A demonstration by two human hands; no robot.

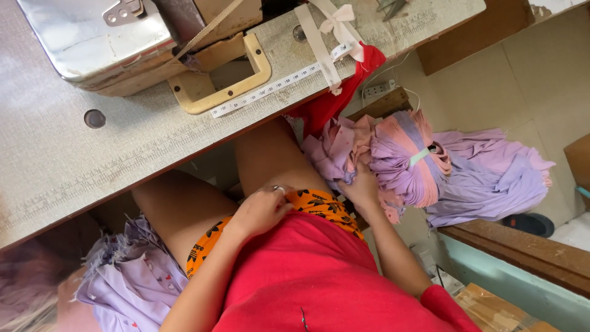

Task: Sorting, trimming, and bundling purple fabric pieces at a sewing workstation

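The grey speckled worktop (123, 141) carries a metal sewing-machine head (92, 31) tipped back over a tan-framed opening (221, 80). A white measuring tape (276, 86) lies along its edge, beside white ribbon strips (326, 37). Below, on the pale tiled floor (491, 80), rests a heap of lilac fabric (491, 178).

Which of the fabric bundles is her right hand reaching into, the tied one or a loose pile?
The tied pink-and-lilac bundle, banded with a pale green strip; the right hand touches its edge.
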